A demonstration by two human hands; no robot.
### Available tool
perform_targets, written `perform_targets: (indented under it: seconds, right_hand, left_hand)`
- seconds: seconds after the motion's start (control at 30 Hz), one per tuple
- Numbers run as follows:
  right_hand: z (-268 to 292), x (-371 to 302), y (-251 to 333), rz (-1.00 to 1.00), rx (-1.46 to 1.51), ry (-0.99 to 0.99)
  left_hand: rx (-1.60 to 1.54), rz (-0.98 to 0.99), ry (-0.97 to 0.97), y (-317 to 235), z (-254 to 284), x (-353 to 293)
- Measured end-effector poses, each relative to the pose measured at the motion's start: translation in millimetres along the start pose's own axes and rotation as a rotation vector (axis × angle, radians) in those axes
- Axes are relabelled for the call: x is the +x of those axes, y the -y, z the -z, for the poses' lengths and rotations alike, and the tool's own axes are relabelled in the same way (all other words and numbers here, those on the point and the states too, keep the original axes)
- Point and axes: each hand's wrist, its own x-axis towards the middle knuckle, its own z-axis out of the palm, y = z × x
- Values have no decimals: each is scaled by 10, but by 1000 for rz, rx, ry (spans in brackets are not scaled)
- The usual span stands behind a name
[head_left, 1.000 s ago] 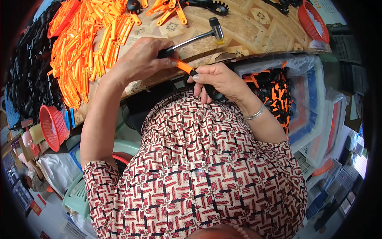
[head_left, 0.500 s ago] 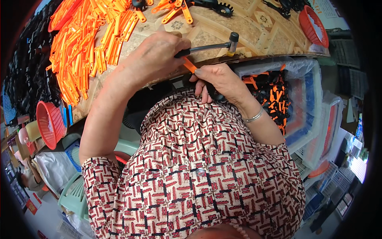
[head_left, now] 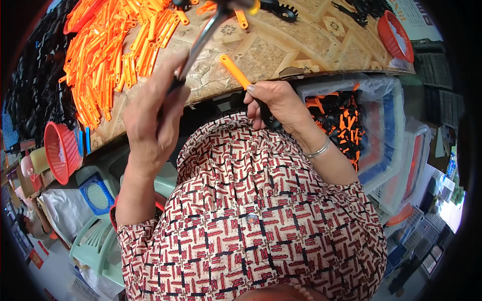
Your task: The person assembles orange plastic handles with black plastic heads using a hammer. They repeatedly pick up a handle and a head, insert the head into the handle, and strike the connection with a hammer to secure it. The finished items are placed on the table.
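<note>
My left hand (head_left: 155, 108) is wrapped round the dark grip of a small hammer (head_left: 202, 41), raised over the near table edge. The hammer's metal shaft slants up and right, and its head with a yellow face is blurred near the top. In my right hand (head_left: 277, 99) is an orange plastic handle (head_left: 235, 71), pinched between thumb and fingers. Its free end, with a small hole, points up and left past the table edge. A black part shows below the right fingers, mostly hidden by them. The hammer is apart from the orange handle.
A heap of orange handles (head_left: 95, 65) covers the table's left side, beside piled black parts (head_left: 35, 80). A black slotted utensil head (head_left: 287, 13) lies at the back. Red baskets (head_left: 63, 153) stand at both sides. A plastic-lined crate (head_left: 389, 125) on the right holds black-and-orange pieces.
My left hand has swung the hammer left and up, away from the right hand. The right hand stays in place, with more of the orange handle showing.
</note>
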Motion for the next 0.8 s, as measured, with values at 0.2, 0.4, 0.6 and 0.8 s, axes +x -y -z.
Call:
perform_targets:
  seconds: [0.2,0.4,0.6,0.8]
  right_hand:
    - [-10,45,-47,44,-20,25]
    - [17,97,-70,37,-10,47]
    - [0,56,-25,25,24,27]
    - [1060,-482,381,77,-524,152]
  left_hand:
    - [216,228,370,11,5,-298]
    - [51,95,162,-58,-4,-465]
    - [-51,187,181,43,-11,-467]
    - [-364,496,-82,297,78,-524]
